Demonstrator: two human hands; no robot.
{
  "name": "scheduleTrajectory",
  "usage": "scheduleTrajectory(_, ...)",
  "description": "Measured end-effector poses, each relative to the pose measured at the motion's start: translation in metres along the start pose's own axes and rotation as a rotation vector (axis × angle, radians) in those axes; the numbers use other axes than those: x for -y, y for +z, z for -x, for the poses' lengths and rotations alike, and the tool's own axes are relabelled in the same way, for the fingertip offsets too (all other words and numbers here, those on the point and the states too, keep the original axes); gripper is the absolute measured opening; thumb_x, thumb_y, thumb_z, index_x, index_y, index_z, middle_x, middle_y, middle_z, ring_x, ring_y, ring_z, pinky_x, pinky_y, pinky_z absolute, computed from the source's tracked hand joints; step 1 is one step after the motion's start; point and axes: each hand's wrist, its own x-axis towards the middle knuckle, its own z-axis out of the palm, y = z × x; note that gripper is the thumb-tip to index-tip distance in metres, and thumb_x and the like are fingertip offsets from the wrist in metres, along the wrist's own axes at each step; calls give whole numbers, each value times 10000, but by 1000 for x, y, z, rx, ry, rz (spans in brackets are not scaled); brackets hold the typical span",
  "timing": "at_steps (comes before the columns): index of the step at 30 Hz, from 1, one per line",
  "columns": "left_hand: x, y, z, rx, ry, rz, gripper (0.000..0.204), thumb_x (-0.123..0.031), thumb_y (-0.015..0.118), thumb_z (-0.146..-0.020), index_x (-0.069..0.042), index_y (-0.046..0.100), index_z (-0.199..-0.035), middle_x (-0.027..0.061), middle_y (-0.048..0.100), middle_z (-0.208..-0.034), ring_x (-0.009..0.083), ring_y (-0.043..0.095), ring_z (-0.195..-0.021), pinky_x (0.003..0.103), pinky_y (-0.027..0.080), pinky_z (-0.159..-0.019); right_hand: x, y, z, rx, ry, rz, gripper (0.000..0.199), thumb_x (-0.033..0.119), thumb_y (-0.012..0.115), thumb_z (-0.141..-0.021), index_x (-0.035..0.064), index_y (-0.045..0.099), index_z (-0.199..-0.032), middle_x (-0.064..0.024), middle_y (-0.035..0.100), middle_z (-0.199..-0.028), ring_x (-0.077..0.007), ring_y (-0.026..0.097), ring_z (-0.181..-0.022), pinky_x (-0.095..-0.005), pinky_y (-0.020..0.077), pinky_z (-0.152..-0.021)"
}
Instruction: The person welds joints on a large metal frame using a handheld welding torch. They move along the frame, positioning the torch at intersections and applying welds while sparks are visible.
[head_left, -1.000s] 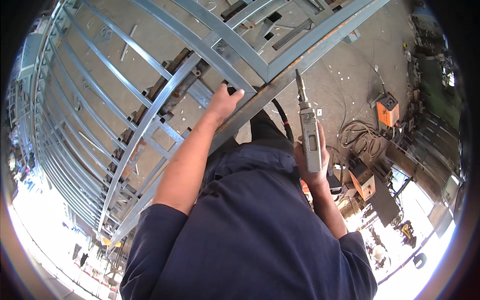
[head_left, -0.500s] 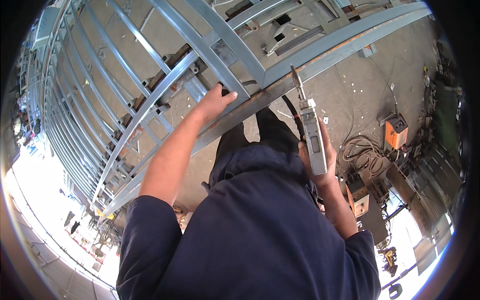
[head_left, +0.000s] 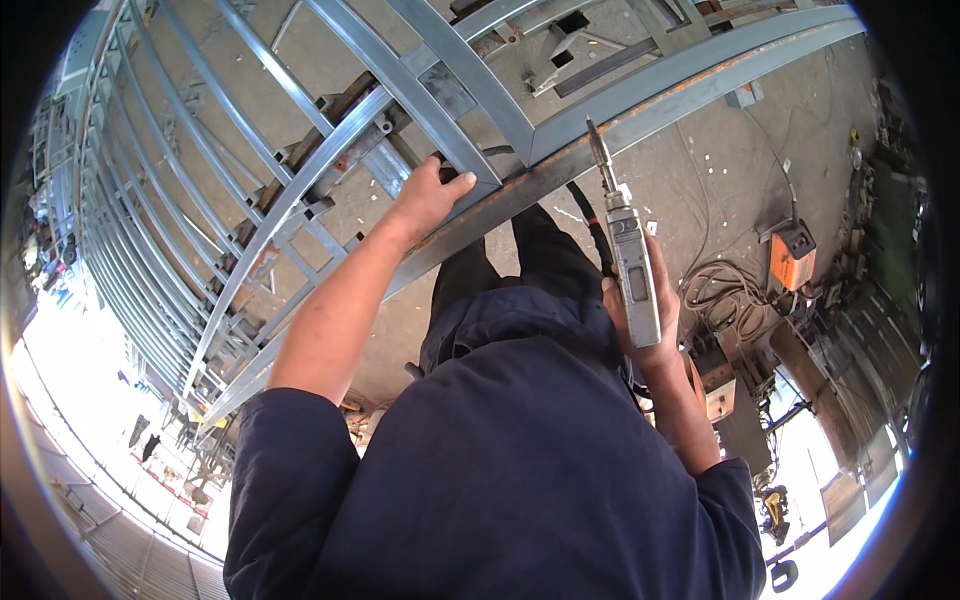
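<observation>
My left hand [head_left: 432, 198] is closed round a grey square steel tube [head_left: 440, 122], close to the tube's lower end. Its thumb lies on top and the fingertips go out of sight behind the edge. That end meets a rust-streaked steel beam [head_left: 560, 172] running across in front of me. On the right, my right hand [head_left: 664, 318] holds a grey handheld welding gun [head_left: 632, 270] with a long box-shaped body. The gun's narrow nozzle [head_left: 598, 146] points up and away, over the beam's near edge. Most fingers of that hand are hidden behind the body.
A gate-like frame of many curved bars [head_left: 190, 130] fills the left. An orange machine [head_left: 792, 256] stands on the floor at right, beside coiled cables [head_left: 728, 300]. A second orange-fronted box [head_left: 714, 385] sits nearer me. A black hose [head_left: 592, 222] hangs beside the gun.
The gun and my right hand have shifted slightly right, with the nozzle a little higher in view. My left hand keeps its grip on the tube and appears slightly farther left.
</observation>
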Motion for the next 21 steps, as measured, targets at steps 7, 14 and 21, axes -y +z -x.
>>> scheduleTrajectory(7, -16, -16, 9, 135, -92, 253, 503, -352, 681, -1008, 29, 621, -1332, 153, 687, -1274, 235, 622, -1193, 379, 473, -1031, 5, 5, -4, 15, -23, -25, 796, 14, 755, -888, 17, 387, -1594, -179, 689, -1325, -252, 725, -1092, -353, 557, -945)
scheduleTrajectory(14, -14, -21, 13, 102, -116, 59, 473, -433, 596, -1051, -37, 628, -1307, 114, 673, -1245, 216, 577, -1213, 415, 434, -1075, 19, -2, -15, 76, 9, -71, 759, 8, 725, -917, 11, 391, -1598, -132, 715, -1245, -173, 692, -1030, -315, 545, -905)
scheduleTrajectory(21, -40, 18, 63, -381, 157, 34, 445, -264, 670, -1011, -38, 615, -1390, 151, 702, -1333, 291, 630, -1303, 416, 454, -1132, 43, -14, -26, 163, 82, -195, 750, -25, 733, -911, 10, 403, -1583, -95, 702, -1216, -129, 652, -1021, -291, 537, -907)
